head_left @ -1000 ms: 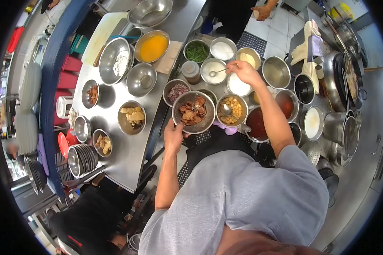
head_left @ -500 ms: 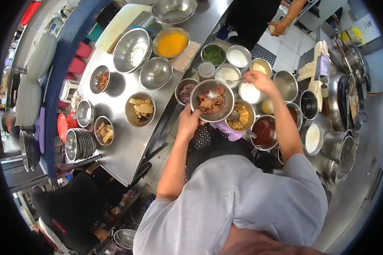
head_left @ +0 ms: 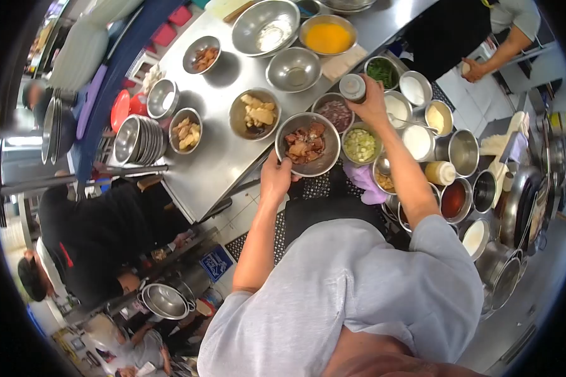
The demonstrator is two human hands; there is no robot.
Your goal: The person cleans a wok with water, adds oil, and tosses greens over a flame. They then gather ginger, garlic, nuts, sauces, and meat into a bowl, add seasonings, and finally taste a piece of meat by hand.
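Observation:
My left hand point(head_left: 275, 179) grips the rim of a steel bowl point(head_left: 308, 168) holding dark, sauced meat pieces point(head_left: 305, 142). My right hand point(head_left: 372, 103) is wrapped round a shaker with a pale lid point(head_left: 352, 87), just above and right of that bowl. Beneath the shaker sits a container of chopped purple onion point(head_left: 333, 113). Chopped green vegetable point(head_left: 360, 145) fills another container below my right hand. A spoon point(head_left: 415, 124) rests in a container of white powder point(head_left: 396, 107) beside my wrist.
The steel table point(head_left: 223, 151) carries bowls of pale meat point(head_left: 256, 110), orange liquid point(head_left: 327, 35) and stacked bowls point(head_left: 146, 141). Pots and sauce containers point(head_left: 454, 200) stand at the right. Co-workers are at upper right point(head_left: 449, 31) and lower left point(head_left: 100, 232).
My right hand has left the spoon in the white powder and taken hold of the shaker. The table and its bowls have shifted right and up in view. The meat bowl stays in my left hand.

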